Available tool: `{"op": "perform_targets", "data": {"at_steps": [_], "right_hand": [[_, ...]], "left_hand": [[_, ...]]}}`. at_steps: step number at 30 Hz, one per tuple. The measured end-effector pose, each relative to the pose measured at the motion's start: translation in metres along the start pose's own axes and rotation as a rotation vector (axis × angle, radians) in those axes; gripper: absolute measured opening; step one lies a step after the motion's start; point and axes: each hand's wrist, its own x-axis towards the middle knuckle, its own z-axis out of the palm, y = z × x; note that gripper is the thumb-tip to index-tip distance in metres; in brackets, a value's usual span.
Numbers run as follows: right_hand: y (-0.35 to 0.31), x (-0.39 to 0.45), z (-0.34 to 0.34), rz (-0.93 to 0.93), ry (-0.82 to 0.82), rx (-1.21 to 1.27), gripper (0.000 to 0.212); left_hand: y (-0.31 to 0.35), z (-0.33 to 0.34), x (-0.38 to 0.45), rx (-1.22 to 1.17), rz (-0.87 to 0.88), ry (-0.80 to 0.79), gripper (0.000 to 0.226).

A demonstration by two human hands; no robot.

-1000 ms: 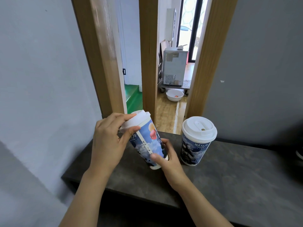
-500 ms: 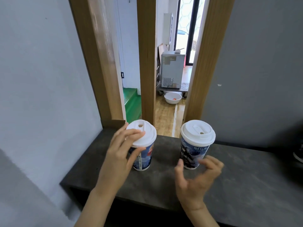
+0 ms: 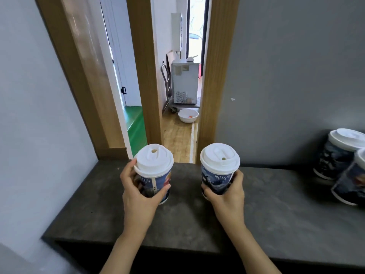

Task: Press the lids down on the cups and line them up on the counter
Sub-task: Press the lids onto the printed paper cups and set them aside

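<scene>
Gripping one tall blue printed paper cup with a white plastic lid (image 3: 153, 175) in the left hand (image 3: 138, 192) and its twin (image 3: 218, 171) in the right hand (image 3: 227, 192), both upright on the dark grey stone counter (image 3: 276, 214), the person risked tipping either by squeezing or sliding too hard.

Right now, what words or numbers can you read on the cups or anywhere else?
Right cup: a line of pale characters across the blue print, too blurred to read.
Left cup: small dark marks down a white strip, too small to read.
Two cups at the right edge: print blurred, nothing readable.
Lids, counter, walls: no writing visible.
</scene>
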Motion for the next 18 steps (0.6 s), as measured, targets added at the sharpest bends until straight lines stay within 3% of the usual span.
{"op": "perform_targets", "data": {"at_steps": [10,18], "right_hand": [[0.026,0.020,-0.117,0.062,0.209,-0.083,0.075],[0.046,0.028,-0.188,0.062,0.233,-0.151,0.075]], "left_hand": [[0.033,0.109,-0.024,-0.193,0.028,-0.187,0.113],[0.070,0.199,-0.055,-0.245,0.047,-0.258,0.113]]}}
